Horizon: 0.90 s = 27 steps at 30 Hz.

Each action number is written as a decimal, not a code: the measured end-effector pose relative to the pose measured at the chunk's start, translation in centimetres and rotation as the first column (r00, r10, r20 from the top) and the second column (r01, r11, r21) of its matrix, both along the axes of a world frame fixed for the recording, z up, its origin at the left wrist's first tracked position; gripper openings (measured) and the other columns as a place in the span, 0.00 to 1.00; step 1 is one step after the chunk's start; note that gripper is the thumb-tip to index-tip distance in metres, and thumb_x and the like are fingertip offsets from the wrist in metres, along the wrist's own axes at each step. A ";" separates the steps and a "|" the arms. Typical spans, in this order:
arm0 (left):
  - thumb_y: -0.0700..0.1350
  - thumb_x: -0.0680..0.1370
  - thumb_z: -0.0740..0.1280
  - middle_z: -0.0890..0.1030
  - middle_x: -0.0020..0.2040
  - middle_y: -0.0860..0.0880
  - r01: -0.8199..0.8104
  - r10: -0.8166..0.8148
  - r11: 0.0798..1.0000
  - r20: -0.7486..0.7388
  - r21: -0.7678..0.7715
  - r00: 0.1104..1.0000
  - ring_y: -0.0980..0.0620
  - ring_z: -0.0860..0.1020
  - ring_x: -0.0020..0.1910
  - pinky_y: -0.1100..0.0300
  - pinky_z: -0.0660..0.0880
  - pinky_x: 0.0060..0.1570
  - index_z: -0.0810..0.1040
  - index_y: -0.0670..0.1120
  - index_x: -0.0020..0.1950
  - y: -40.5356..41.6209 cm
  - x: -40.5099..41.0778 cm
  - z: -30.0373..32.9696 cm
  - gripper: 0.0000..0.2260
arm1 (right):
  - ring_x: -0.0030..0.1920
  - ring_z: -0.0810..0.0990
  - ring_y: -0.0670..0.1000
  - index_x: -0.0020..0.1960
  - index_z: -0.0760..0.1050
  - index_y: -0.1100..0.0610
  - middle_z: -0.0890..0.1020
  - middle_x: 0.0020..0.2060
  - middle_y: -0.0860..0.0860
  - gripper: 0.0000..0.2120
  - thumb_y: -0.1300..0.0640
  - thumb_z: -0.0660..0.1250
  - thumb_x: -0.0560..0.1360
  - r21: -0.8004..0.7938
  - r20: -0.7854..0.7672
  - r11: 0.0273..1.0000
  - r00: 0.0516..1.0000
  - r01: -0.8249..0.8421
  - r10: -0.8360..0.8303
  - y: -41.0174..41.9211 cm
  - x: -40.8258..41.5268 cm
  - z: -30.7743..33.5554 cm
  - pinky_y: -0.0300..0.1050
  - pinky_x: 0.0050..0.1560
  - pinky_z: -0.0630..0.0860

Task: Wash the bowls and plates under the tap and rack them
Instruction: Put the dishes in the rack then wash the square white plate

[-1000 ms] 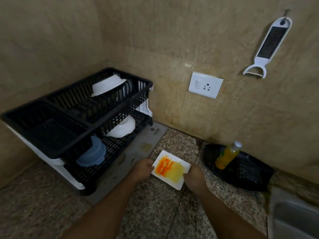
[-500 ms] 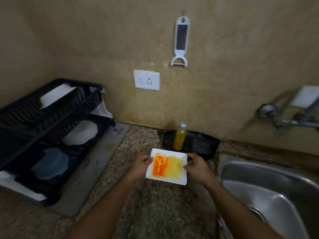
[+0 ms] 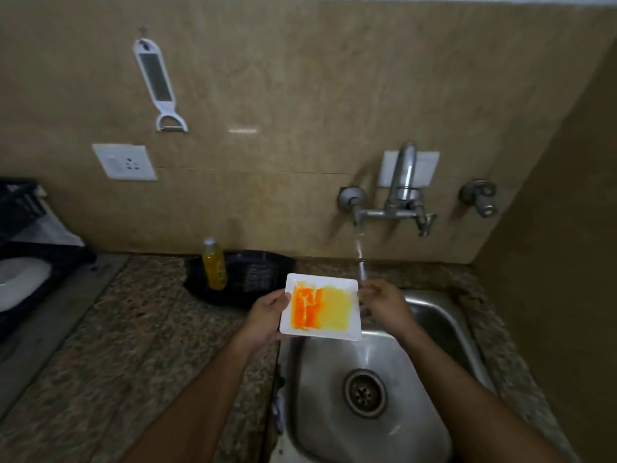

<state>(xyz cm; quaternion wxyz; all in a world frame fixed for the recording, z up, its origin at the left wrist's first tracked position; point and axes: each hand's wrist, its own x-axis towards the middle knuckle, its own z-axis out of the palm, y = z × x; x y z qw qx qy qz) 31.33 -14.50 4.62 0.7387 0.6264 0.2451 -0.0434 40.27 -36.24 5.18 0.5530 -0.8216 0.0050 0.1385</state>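
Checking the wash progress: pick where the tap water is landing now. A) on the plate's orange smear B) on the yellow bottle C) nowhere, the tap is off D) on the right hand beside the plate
D: the stream falls past the plate edge onto the right hand.

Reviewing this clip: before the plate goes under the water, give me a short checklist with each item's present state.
1. Tap running: ok, a stream falls into the sink.
2. Plate held: ok, the left hand grips its left edge.
3. Right hand on the plate: cannot tell, it sits at the right edge, blurred, in the stream.
4. Plate under the stream: not ok, the water falls just right of it.
5. Plate soiled: ok to wash, orange and yellow smears cover its face.
6. Drain free: ok, nothing lies on it.
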 end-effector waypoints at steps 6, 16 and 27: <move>0.46 0.84 0.59 0.85 0.53 0.46 0.011 -0.012 1.000 0.027 0.013 1.000 0.44 0.83 0.53 0.38 0.79 0.53 0.78 0.48 0.63 -3.8 3.4 0.4 0.12 | 0.58 0.78 0.60 0.66 0.68 0.53 0.80 0.59 0.55 0.20 0.44 0.62 0.79 -0.195 0.397 0.922 0.887 0.333 -0.236 -5.3 6.6 5.8 0.52 0.55 0.72; 0.48 0.84 0.58 0.85 0.53 0.45 0.111 -0.112 0.988 0.005 0.108 0.994 0.45 0.84 0.52 0.41 0.80 0.53 0.79 0.50 0.61 -5.2 6.9 0.8 0.12 | 0.32 0.73 0.46 0.50 0.75 0.56 0.76 0.33 0.49 0.19 0.45 0.52 0.84 -0.432 0.537 0.832 0.841 0.348 -0.073 -6.4 11.3 5.3 0.41 0.29 0.60; 0.49 0.84 0.57 0.84 0.51 0.47 0.149 -0.156 0.957 0.009 0.251 0.988 0.47 0.84 0.49 0.49 0.82 0.46 0.79 0.52 0.58 -7.0 8.2 0.6 0.11 | 0.39 0.78 0.53 0.52 0.77 0.56 0.82 0.39 0.51 0.19 0.47 0.51 0.84 -0.291 0.547 0.888 0.824 0.356 -0.151 -6.8 12.2 4.3 0.45 0.36 0.68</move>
